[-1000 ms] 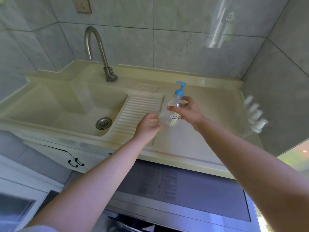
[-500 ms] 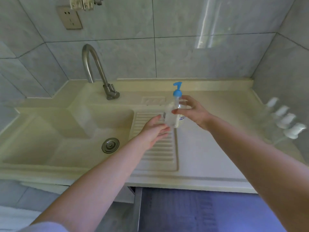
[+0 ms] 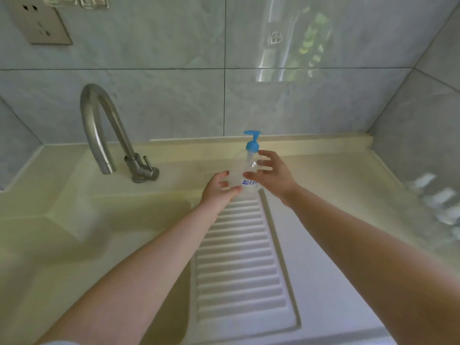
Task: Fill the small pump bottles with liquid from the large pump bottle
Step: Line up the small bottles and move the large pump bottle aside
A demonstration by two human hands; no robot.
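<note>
The left hand (image 3: 219, 189) grips the clear plastic large pump bottle with a blue pump head (image 3: 245, 174) low on its body; the right hand (image 3: 270, 174) hovers beside it, fingers spread, holding nothing. The bottle stands behind the ribbed draining board (image 3: 244, 260). It looks light and smooth, probably slippery; hold the body.

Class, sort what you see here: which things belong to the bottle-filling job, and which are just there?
Belong:
large pump bottle, blue pump top
small pump bottles, blurred, by the right wall
left hand
right hand

Just there:
tap
ribbed washboard
wall socket
</note>
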